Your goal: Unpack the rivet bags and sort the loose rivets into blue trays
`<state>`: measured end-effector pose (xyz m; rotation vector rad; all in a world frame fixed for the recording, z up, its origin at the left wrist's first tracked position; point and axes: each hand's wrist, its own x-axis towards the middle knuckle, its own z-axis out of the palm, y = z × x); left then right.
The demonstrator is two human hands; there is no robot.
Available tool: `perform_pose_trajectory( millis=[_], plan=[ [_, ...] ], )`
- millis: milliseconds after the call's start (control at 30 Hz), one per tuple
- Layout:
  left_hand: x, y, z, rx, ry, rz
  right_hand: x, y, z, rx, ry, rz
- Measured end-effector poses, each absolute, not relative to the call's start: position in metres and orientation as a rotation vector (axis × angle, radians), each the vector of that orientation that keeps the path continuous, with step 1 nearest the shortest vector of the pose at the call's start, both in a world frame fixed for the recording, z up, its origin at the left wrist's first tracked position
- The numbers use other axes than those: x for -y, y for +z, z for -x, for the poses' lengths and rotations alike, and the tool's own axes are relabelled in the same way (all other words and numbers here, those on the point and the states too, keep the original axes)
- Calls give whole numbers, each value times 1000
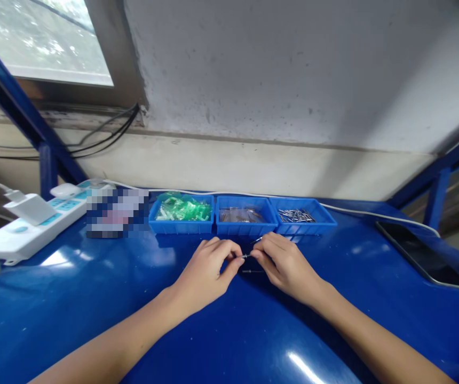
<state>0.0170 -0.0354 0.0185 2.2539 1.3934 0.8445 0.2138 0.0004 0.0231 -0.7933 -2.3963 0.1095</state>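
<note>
Between my two hands is a thin metal pin with a thicker section along it. My left hand is closed, its thumb and forefinger pinching the pin's left end. From the other side, my right hand pinches the right end, fingers closed. A second thin metal piece juts out by the right hand's fingertips; how it is held is hidden. Just below, a slim light rod shape shows on the blue tabletop; I cannot tell whether it is a part or a reflection.
Behind my hands stand three blue bins: one with green and clear plastic pieces, one with brownish contents in plastic, one with metal pins. A white power strip and a blurred-out item are left, a phone right.
</note>
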Motion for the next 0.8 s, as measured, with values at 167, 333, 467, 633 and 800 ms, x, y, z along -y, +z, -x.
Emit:
perform_pose_trajectory(
  millis=[167, 333, 467, 633, 800],
  plan=[
    [34, 17, -16, -1386, 872, -2271, 4, 24, -213, 2430, 146, 821],
    [36, 17, -16, -1370, 871, -2264, 4, 24, -212, 2435, 107, 775],
    [38, 18, -17, -1378, 983, -2238, 3, 24, -213, 2424, 74, 758],
    [36, 18, -17, -1361, 1004, -2262, 7, 25, -211, 2398, 60, 732],
    [36, 18, -18, -1353, 882, -2285, 1, 33, -222, 2313, -117, 651]
  ],
)
